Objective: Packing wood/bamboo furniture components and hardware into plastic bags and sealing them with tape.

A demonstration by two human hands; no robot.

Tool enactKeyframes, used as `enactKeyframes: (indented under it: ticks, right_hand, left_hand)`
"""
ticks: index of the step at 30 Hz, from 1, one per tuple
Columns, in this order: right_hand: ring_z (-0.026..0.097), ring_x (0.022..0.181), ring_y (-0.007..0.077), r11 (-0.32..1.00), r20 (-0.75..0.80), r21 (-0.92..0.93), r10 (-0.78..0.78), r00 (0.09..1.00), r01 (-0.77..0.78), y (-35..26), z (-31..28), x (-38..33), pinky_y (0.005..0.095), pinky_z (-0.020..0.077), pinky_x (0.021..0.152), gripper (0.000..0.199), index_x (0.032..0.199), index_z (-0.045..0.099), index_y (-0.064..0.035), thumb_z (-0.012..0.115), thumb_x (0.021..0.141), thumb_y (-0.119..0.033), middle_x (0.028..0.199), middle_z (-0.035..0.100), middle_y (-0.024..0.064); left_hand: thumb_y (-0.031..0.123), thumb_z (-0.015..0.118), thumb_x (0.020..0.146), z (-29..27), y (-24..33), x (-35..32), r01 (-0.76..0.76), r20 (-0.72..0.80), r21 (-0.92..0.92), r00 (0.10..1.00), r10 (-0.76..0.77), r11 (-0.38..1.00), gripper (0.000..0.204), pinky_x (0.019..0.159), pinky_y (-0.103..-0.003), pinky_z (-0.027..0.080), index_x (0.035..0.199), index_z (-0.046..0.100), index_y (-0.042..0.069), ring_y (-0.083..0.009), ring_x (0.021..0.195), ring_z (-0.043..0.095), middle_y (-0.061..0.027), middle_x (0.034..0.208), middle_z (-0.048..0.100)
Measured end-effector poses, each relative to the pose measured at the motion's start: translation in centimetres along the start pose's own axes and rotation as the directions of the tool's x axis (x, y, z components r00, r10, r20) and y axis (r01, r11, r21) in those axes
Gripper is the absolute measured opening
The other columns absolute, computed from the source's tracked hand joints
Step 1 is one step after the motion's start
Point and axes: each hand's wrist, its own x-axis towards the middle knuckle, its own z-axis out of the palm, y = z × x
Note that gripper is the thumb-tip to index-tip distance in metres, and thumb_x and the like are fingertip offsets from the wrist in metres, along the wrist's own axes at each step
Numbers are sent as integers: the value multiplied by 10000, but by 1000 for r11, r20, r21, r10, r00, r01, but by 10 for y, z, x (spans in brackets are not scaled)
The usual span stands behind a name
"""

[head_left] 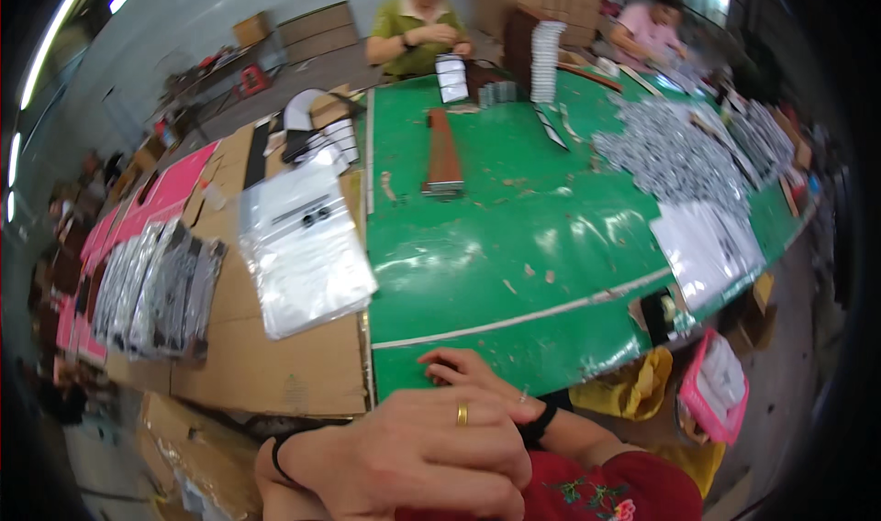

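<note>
Head view: left hand (413, 452) lies over the right wrist at the bottom edge, ring on one finger, fingers curled, grip holding nothing. Right hand (463, 372) rests on the near edge of the green bench (514, 246), fingers bent; can't tell if that grip pinches anything. Clear plastic bags (303, 246) lie on cardboard (275, 365) just left of the bench. Brown strip (443, 154) mid-bench, pile of small grey parts (674, 159) far right.
</note>
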Motion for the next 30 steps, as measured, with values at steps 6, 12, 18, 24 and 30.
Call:
enactKeyframes:
  ticks: [6, 12, 18, 24, 30]
  right_hand:
    - [592, 682, 97, 992, -30, 10, -126, 992, 126, 23, 5, 3, 267, 496, 640, 244, 1175, 637, -42, 587, 957, -139, 794, 636, 33]
    - [592, 676, 132, 970, -62, -73, -237, 970, 232, 23, 8, 6, 301, 497, 646, 228, 1145, 642, -46, 594, 953, -161, 792, 633, 62]
    - [607, 705, 123, 851, -162, -279, -498, 852, 444, 41, 10, -2, 312, 507, 657, 234, 1136, 641, -34, 612, 950, -173, 814, 648, 51]
    - [629, 749, 172, 749, -243, 589, -194, 950, 304, 99, -27, -23, 328, 523, 701, 231, 1102, 652, -1, 602, 954, -171, 856, 675, 77]
    - [625, 732, 100, 994, -37, 13, -105, 994, 106, 11, -9, 2, 228, 514, 670, 213, 1142, 647, 17, 563, 966, -70, 880, 673, 41]
  left_hand:
    - [693, 636, 802, 55, -22, 34, 127, -73, -242, 986, -148, 962, 705, 838, -447, 485, 930, 690, 2, -311, 792, 611, -122, 920, 617]
    - [553, 671, 832, 76, -49, 58, 53, 75, -256, 997, -34, 965, 605, 802, -405, 494, 1036, 662, -17, -329, 871, 633, -158, 978, 628]
    - [85, 696, 845, 68, -46, 77, 447, 24, 202, 887, -461, 871, 320, 998, -470, 450, 1163, 677, 55, -274, 1021, 663, -98, 1060, 698]
    - [24, 520, 888, 75, -78, -31, 790, -256, -48, 582, -772, 612, 395, 846, -319, 507, 1275, 592, 52, -190, 944, 649, -96, 1011, 666]
    - [23, 460, 900, 86, -7, -117, 812, -666, -331, 161, -729, 481, 351, 695, -230, 465, 1231, 577, 2, -90, 744, 548, -17, 821, 581]
